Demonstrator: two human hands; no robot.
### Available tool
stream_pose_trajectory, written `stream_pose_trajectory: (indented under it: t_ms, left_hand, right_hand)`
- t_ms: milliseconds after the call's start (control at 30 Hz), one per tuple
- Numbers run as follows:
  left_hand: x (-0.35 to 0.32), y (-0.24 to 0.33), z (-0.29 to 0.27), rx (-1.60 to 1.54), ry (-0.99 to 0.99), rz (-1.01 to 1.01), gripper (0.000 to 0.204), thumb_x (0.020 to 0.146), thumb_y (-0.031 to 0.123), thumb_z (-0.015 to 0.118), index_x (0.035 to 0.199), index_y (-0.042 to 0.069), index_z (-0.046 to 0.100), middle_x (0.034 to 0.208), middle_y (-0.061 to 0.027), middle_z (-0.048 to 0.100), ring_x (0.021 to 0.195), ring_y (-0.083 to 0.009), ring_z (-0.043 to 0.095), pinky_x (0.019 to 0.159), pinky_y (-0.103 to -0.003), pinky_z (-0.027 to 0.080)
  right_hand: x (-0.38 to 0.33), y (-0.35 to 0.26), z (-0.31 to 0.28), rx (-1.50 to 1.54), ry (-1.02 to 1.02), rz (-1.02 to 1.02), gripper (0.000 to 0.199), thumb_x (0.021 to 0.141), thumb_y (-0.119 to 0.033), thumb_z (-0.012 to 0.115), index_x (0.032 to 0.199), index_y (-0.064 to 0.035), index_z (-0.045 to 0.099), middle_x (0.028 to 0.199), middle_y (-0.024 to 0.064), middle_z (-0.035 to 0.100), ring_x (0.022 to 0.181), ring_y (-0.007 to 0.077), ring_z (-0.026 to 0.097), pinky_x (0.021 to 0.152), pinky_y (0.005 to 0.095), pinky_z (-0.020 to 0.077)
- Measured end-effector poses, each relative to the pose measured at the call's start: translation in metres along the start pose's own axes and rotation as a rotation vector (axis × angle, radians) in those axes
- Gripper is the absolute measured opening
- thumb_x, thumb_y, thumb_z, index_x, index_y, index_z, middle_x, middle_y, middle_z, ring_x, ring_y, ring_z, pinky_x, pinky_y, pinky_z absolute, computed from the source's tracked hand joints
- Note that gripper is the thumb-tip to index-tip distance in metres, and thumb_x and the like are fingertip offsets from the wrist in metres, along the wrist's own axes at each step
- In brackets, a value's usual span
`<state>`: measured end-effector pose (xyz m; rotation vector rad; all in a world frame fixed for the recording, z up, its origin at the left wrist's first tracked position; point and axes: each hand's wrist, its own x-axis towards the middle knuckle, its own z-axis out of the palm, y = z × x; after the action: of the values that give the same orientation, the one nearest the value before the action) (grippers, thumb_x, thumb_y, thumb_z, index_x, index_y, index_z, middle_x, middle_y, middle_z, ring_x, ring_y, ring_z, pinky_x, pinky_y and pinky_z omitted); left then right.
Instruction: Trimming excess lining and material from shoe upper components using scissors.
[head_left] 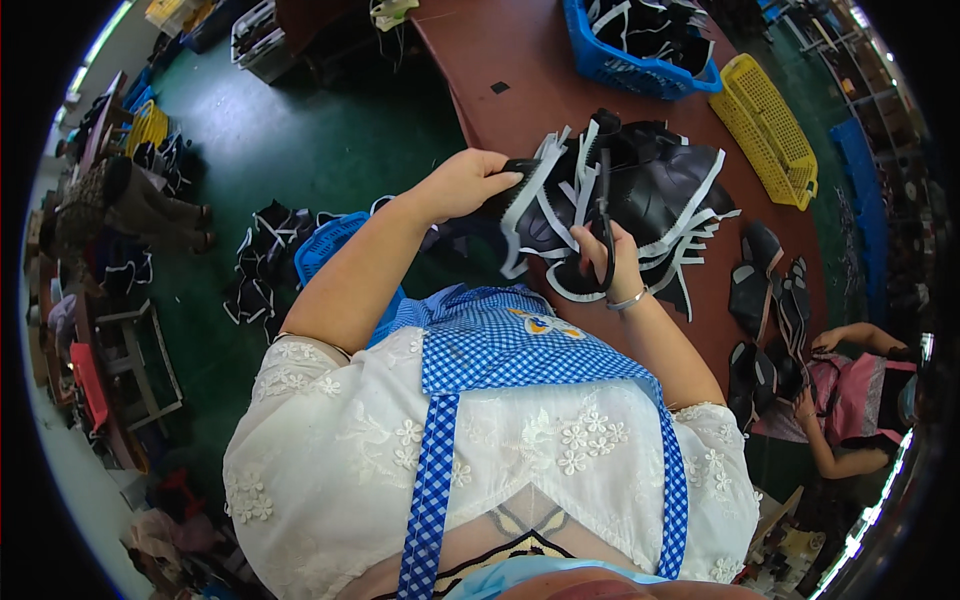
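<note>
Scissors (604, 190), dark and slim, are sitting in my right hand (618, 262), whose fingers are curling around the handle loops; I cannot tell whether the blades are parting or meeting. Their long axis is running away from my body, the tips pointing beyond my right fingers. My left hand (468, 187) is pinching a black piece (538, 180) with white edging, thumb and fingers clamped together on its left end. That piece is hanging just to the right of my left fingers and to the left of the scissors, its white edge slanting from far right to near left, so it is leaning at an angle to the blades. My left fingers are nearer to it, touching it; my right fingers are holding a place closer to my body. Beyond my right fingers, and to their right, a heap of black pieces (650, 195) is spreading over the brown table (530, 65), while a blue basket (640, 80) is standing well past it.
</note>
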<state>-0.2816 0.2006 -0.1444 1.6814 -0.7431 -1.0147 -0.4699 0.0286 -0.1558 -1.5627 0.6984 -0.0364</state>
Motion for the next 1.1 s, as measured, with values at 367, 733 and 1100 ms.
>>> stream_pose_trajectory:
  t_ms: [367,733,1100]
  left_hand:
    - [-0.018,0.056,-0.061,-0.319,-0.08,0.689,0.047,0.097,0.037,0.035,0.133,0.007,0.04,0.134,-0.0142,0.043,0.129,-0.0232,0.035,0.105,-0.033,0.028]
    - [-0.031,0.03,0.041,0.018,-0.529,0.079,0.02,0.092,0.016,0.048,0.099,0.001,0.059,0.082,-0.0075,0.067,0.072,-0.0127,0.064,0.067,-0.024,0.051]
    - [0.026,-0.008,0.043,-0.039,-0.226,-0.153,0.023,0.093,0.016,0.046,0.088,-0.003,0.058,0.07,-0.0084,0.064,0.058,-0.0135,0.061,0.057,-0.026,0.051]
  right_hand:
    - [-0.057,-0.116,-0.039,-0.164,0.282,-0.948,0.023,0.077,-0.007,0.057,0.098,-0.0001,0.065,0.098,0.0166,0.064,0.092,0.0301,0.062,0.084,0.0355,0.0465]
    - [0.051,-0.089,-0.244,0.341,0.771,-0.487,0.018,0.064,0.003,0.074,0.077,0.0015,0.061,0.074,0.0059,0.06,0.067,0.0217,0.059,0.06,0.029,0.0433]
    - [-0.031,0.003,-0.072,0.015,-0.456,0.257,0.045,0.093,-0.047,0.044,0.085,-0.0044,0.056,0.072,0.0038,0.057,0.062,0.0124,0.056,0.058,0.0268,0.0465]
